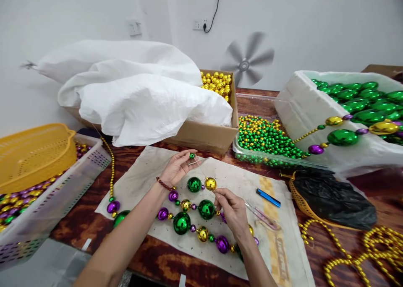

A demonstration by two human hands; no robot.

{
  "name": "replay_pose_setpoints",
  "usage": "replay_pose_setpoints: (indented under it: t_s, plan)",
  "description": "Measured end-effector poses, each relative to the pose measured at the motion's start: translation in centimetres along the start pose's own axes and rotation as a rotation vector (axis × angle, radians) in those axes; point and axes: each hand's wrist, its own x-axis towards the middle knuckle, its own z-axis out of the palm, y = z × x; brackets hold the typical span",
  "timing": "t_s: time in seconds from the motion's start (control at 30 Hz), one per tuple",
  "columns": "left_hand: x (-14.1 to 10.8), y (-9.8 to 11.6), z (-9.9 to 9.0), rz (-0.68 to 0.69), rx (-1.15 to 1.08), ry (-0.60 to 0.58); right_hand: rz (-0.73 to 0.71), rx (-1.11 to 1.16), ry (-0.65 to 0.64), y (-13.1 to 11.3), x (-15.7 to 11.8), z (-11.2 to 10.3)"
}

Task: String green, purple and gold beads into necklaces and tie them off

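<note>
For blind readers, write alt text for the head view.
The left hand holds a small green bead, thread running to a gold ball beside the right hand. Strung purple, green and gold balls lie on a pale cloth; a cardboard box stands behind.

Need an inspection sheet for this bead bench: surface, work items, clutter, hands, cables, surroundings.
Surface: pale cloth on dark wood-patterned table.
Work items: strung purple, green and gold beads on the cloth.
Clutter: blue tool on cloth; gold bead strings at right.
Hands: left hand holds small green bead; right hand at gold ball, grip unclear.
Cables: black cord plugged into wall socket.
Surroundings: fan, blades blurred; cardboard box partly under white sheeting; foam box.
</note>
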Motion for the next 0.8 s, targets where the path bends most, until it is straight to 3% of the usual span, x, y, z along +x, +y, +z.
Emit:
replay_pose_setpoints:
  t_s: [0.3,0.43,0.63,0.8]
  plan:
    - [0.4,0.7,0.4,0.034,0.076,0.026,0.018,-0.041,-0.006,0.0,0.3,-0.2]
    - [0.4,0.0,1.2,0.025,0.082,0.046,0.0,0.003,0.03,-0.5,1.4,0.6]
    - [0.4,-2.2,3.1,-0.033,0.071,0.008,-0.021,0.035,0.105,-1.6,4.7,1.9]
    - [1.9,-3.0,5.6,0.115,0.144,0.039,-0.052,-0.051,0.088,-2.0,6.5,2.3]
